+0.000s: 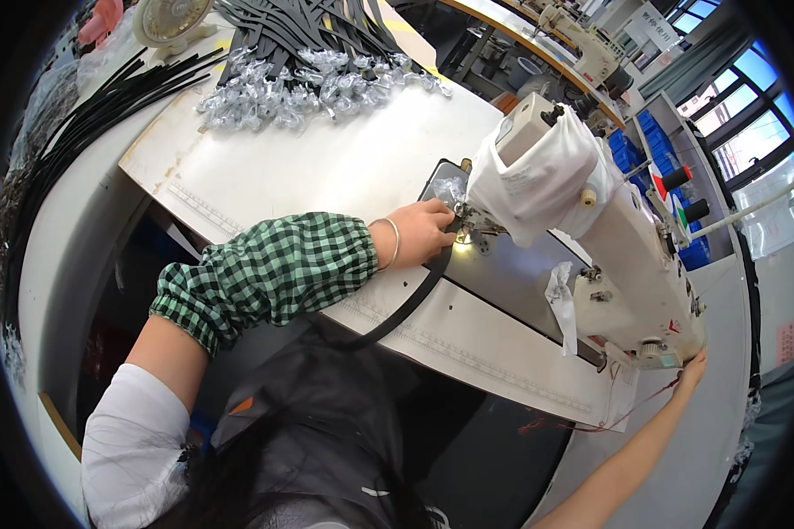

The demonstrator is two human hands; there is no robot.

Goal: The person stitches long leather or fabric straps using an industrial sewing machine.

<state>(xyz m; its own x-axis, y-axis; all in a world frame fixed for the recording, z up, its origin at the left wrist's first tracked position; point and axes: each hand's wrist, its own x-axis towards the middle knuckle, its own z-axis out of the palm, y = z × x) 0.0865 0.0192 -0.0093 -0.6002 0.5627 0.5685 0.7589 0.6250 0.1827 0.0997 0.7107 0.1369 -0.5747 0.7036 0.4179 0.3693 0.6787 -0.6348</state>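
Note:
My left hand [417, 233] is closed on the end of a black strap [412, 300], with its fingertips right beside the needle area of a sewing machine [626, 238]. From there the strap curves down over the table's front edge toward my lap. A piece of clear plastic wrap [450, 189] lies just beyond my fingers, next to the presser foot. My right hand [693, 370] reaches round the right end of the machine and touches it there; its fingers are mostly hidden behind the housing. White cloth [538, 181] covers part of the machine head.
Black straps with plastic-wrapped ends [318, 84] are piled at the back of the white table [326, 163]. More black strips [71, 132] hang over the left side. Thread spools [675, 179] stand behind the machine, near blue bins [653, 132]. A fan [172, 19] sits far left.

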